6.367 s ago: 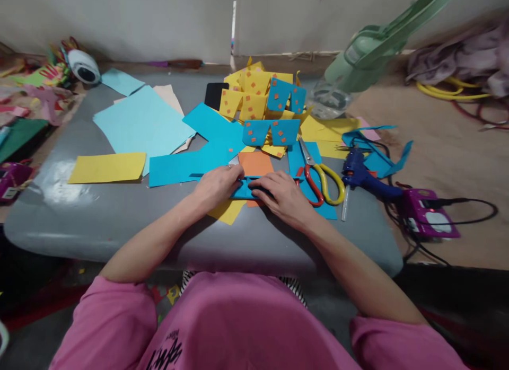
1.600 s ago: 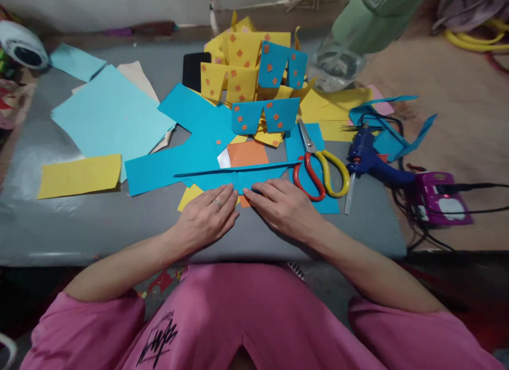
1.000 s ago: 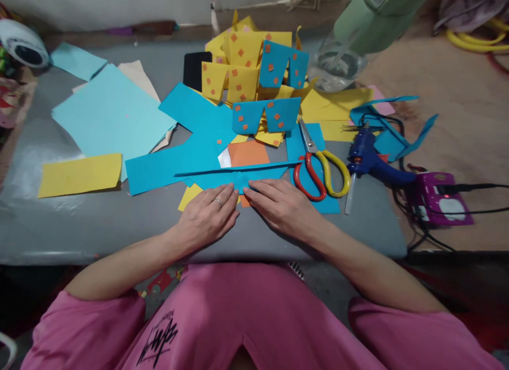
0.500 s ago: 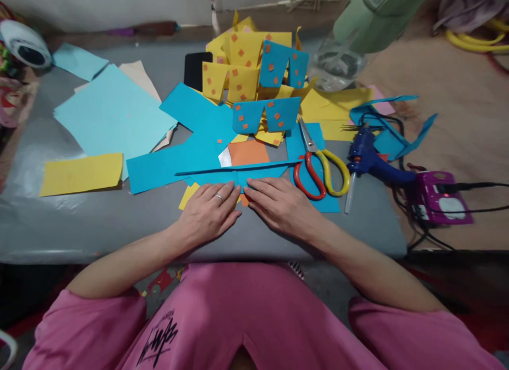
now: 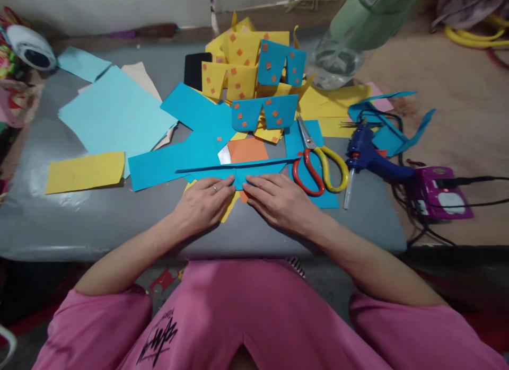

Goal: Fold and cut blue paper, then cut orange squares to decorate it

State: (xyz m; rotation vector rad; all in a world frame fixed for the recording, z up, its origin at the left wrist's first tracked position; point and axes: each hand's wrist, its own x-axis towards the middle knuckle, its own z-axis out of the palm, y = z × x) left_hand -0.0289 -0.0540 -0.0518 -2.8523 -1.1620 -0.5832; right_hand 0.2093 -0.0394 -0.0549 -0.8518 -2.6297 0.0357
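Note:
A long folded strip of blue paper (image 5: 238, 171) lies across the grey table (image 5: 99, 216) in front of me. My left hand (image 5: 201, 203) rests flat with its fingers stretched out, fingertips pressing the strip's near edge; a ring shows on one finger. My right hand (image 5: 278, 200) lies flat beside it, fingers also pressing the strip. The fingertips of both hands almost meet at the strip's middle. An orange paper piece (image 5: 248, 150) and a yellow scrap (image 5: 230, 205) lie under and around the strip.
Scissors with red and yellow handles (image 5: 318, 166) lie right of my right hand. A blue glue gun (image 5: 368, 155) and a purple box with cables (image 5: 439, 192) sit further right. Dotted blue and yellow paper shapes (image 5: 264, 113) pile behind; light blue sheets (image 5: 115, 113) lie left.
The strip, folded short 6.4 s ago, now lies spread long across the table. Over the last second both hands stay flat on its near edge, barely shifting.

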